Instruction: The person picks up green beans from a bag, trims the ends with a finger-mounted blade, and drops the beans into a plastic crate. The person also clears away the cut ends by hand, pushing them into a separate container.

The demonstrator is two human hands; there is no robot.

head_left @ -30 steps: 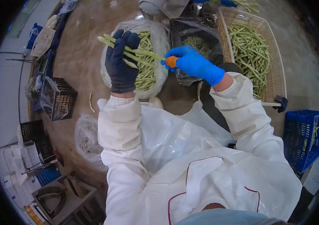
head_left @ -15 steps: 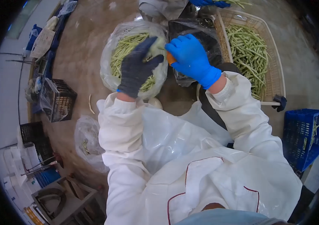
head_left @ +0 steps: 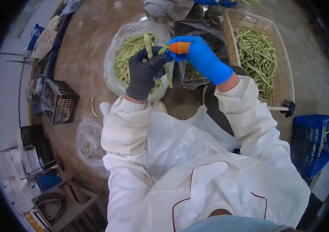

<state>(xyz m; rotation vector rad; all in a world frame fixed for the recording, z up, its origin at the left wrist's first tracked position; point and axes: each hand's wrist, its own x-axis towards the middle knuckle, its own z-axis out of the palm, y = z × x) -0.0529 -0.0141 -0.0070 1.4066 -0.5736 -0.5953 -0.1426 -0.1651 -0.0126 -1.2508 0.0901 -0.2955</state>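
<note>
My left hand [head_left: 145,73], in a dark grey glove, is closed round a few long green beans [head_left: 148,43], which stick out above and below the fingers. My right hand [head_left: 201,58] wears a blue glove with an orange cover [head_left: 179,47] over what looks like the thumb. Its fingertips pinch the end of one bean beside the left fingers. Below both hands, a clear plastic bag [head_left: 112,58] full of green beans lies open on the left. To its right is a crate lined with black plastic [head_left: 195,29], with dark green scraps inside.
A cream crate [head_left: 285,65] heaped with beans stands at the right. Another person's blue-gloved hands [head_left: 214,2] show at the top edge. A blue crate [head_left: 307,149] is at lower right, a dark crate [head_left: 64,102] at left. A small plastic bag [head_left: 91,143] lies on the floor.
My left hand has closed on beans, which now stand up from its fingers. The right hand has turned and come in to pinch a bean end, its orange cover now on top.
</note>
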